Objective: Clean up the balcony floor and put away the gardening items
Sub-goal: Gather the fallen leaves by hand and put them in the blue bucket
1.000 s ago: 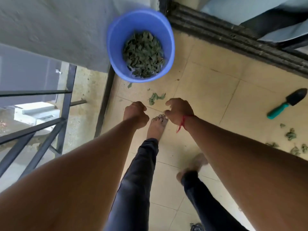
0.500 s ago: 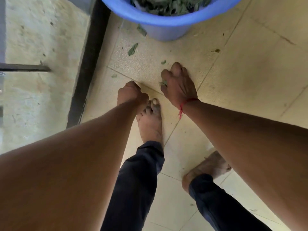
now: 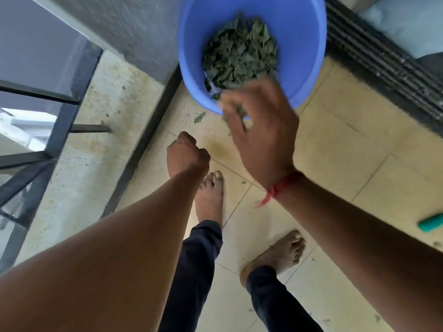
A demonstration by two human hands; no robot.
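A blue bucket (image 3: 309, 44) stands on the tiled balcony floor by the wall, holding a heap of dry green leaves (image 3: 239, 51). My right hand (image 3: 263, 135), with a red thread at the wrist, hovers over the bucket's near rim. It pinches a few leaf scraps (image 3: 236, 111) in its fingertips, blurred by motion. My left hand (image 3: 185, 154) hangs lower, curled into a fist above the floor, with nothing visible in it. One loose leaf (image 3: 199, 117) lies on the tiles just left of the bucket.
A teal trowel handle (image 3: 431, 224) pokes in at the right edge. A dark metal railing (image 3: 60, 130) and concrete ledge run along the left. The sliding-door track (image 3: 383, 68) crosses the upper right. My bare feet (image 3: 211, 200) stand on the tiles below the hands.
My right hand has lifted from the floor to the bucket's rim with leaf scraps in its fingers. The view has tilted up, showing the bucket's inside again. My left fist has barely moved.
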